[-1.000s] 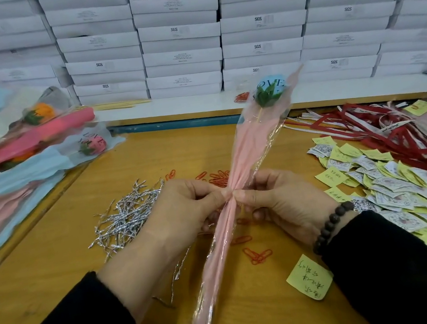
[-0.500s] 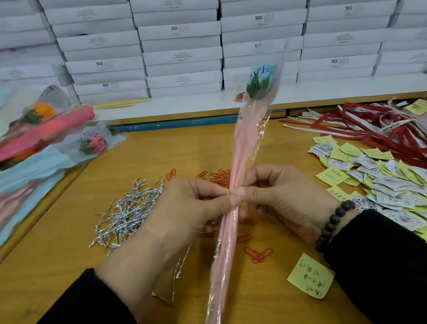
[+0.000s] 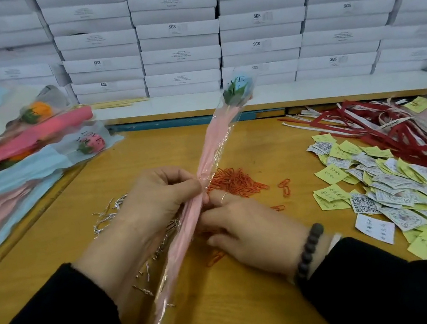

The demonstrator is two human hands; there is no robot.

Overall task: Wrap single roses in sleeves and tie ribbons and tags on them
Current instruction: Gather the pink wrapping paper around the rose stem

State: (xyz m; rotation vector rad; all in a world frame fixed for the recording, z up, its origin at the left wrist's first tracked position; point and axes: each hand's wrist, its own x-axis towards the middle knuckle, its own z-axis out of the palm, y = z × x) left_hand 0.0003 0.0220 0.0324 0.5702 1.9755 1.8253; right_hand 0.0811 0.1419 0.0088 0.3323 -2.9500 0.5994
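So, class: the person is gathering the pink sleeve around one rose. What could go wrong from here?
1. The left hand pinches the sleeve at a single point; the gather might spring open if that pinch slips.
2. The rose head hangs unsupported above the table and could droop or twist.
3. The right hand could scatter the paper clips beside it.
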